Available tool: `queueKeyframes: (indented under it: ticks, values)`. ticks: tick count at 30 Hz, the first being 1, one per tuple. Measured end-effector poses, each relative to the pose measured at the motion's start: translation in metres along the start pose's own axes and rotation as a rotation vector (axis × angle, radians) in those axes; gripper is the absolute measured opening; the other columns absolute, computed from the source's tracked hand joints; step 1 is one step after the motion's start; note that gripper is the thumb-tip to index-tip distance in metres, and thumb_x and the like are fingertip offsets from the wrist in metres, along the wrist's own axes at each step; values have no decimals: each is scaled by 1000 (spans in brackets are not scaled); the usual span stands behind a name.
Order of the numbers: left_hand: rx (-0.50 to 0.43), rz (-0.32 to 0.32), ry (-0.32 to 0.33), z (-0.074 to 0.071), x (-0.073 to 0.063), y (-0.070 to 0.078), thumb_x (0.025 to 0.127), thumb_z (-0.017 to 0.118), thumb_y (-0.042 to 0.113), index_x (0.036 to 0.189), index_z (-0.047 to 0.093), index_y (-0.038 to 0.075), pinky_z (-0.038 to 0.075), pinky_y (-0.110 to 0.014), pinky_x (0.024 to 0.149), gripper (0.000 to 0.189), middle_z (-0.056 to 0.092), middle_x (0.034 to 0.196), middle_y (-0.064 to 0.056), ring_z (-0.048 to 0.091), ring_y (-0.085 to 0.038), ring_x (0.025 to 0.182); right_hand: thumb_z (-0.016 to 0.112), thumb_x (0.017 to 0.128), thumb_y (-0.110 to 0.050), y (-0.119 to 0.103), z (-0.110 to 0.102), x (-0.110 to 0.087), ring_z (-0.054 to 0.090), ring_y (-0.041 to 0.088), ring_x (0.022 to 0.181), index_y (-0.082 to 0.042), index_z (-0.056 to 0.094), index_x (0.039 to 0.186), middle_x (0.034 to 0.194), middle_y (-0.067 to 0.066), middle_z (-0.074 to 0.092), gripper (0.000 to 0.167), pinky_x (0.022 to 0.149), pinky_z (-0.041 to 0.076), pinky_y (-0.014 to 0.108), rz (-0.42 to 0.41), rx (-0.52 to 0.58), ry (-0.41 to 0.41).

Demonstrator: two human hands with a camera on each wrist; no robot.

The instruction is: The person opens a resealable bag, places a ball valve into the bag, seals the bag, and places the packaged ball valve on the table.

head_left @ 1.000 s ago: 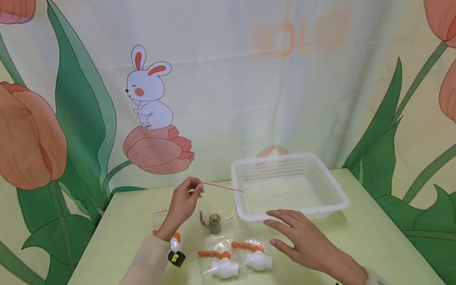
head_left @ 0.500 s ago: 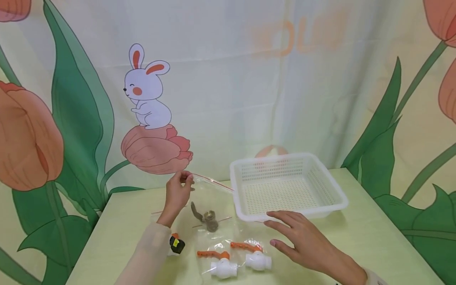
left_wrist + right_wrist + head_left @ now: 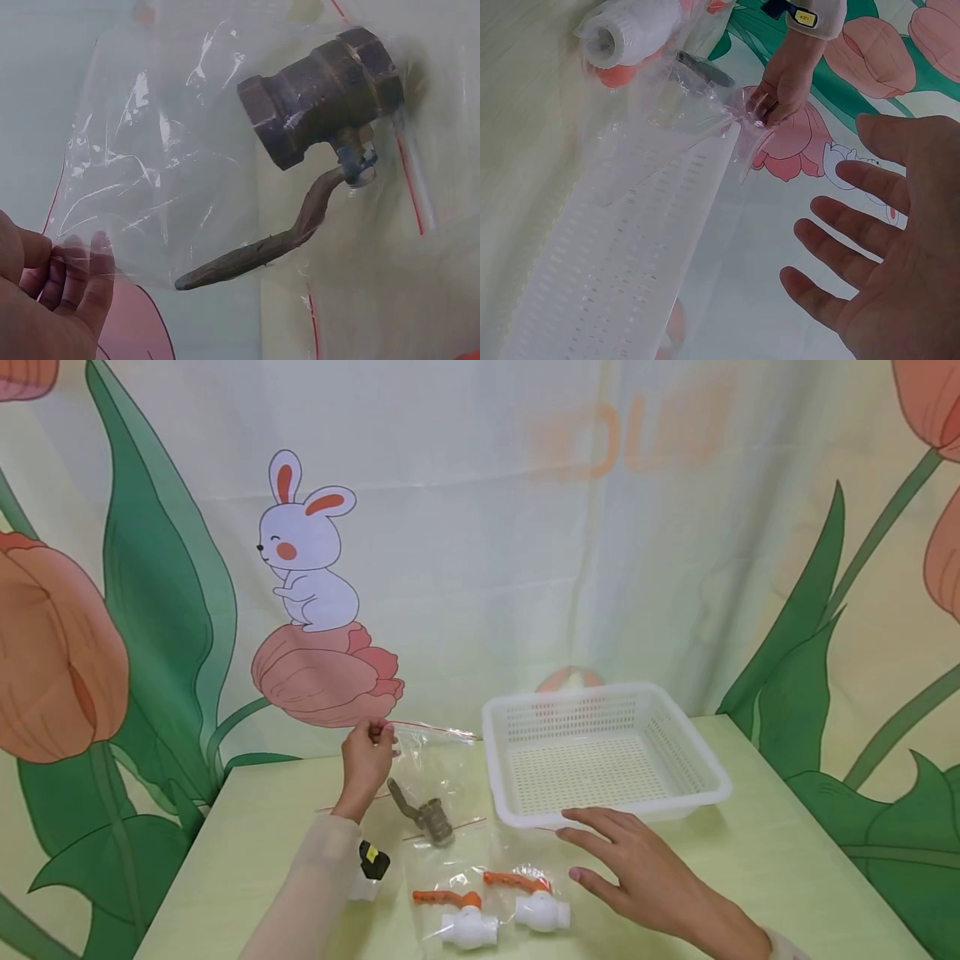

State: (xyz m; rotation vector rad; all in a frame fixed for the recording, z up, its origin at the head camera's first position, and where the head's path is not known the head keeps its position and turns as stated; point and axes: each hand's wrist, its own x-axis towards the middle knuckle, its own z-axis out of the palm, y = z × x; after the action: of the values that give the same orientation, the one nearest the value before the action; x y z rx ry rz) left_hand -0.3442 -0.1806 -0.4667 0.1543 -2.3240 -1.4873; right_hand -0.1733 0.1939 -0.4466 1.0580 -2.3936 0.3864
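My left hand (image 3: 366, 765) pinches the top corner of a clear zip bag (image 3: 142, 150) between thumb and fingers. Inside the bag is a brass ball valve (image 3: 433, 821) with a long lever handle (image 3: 247, 259); it hangs tilted low in the bag, over the table. My right hand (image 3: 637, 868) holds nothing, its fingers spread near the front rim of a white plastic basket (image 3: 720, 785). Two white ball valves with orange handles, one at the left (image 3: 468, 930) and one at the right (image 3: 542, 912), lie bagged between the hands.
Part of another white valve (image 3: 363, 887) shows under the left sleeve, beside the black wrist camera (image 3: 373, 862). The pale green table (image 3: 787, 860) ends at a printed curtain (image 3: 465, 568) behind the basket.
My left hand has moved left, lifting and drawing the bag with it. The brass valve has shifted left and tipped over. My right hand has stayed in place.
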Motion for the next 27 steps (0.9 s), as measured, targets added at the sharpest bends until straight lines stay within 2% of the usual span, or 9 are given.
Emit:
queueKeyframes:
  ticks: [4,10,17,20,23,27]
  values:
    - [41,2,7,3,4,-8,101,52,14,106,60,0,54,-22,66,16,64,93,-16,65,-23,81,71,88,-37,-1,1,0,58,19,122,-24,62,128,138,-2,58,43,96,50,42,-6,-1,4]
    - [110,14,13,9,6,-26,98,55,14,100,63,3,43,-24,66,14,68,89,-14,62,-21,80,68,90,-42,-2,2,1,56,20,124,-25,61,130,140,-2,57,44,99,48,42,-3,0,-20]
    - [168,24,-30,12,4,-40,96,57,13,103,66,2,45,-29,72,16,71,90,-15,63,-24,81,65,92,-45,-3,5,-1,53,21,127,-25,57,135,142,-1,54,48,101,45,42,-14,10,-29]
    - [169,14,-59,12,3,-41,97,55,15,112,65,1,51,-38,81,23,70,101,-17,66,-29,93,64,92,-45,-2,6,-1,54,22,127,-25,57,135,142,-1,54,48,101,45,43,-12,14,-30]
    - [171,8,-121,10,0,-41,99,53,18,126,59,1,52,-46,92,33,66,119,-20,64,-34,109,64,93,-44,-2,6,-1,53,22,127,-24,57,135,142,1,55,47,101,44,44,-12,21,-35]
    - [206,57,-185,7,-4,-39,98,55,19,137,51,2,51,-50,97,43,58,134,-22,60,-37,120,64,93,-43,-1,6,0,53,22,126,-23,57,134,142,1,55,46,101,45,44,-12,25,-36]
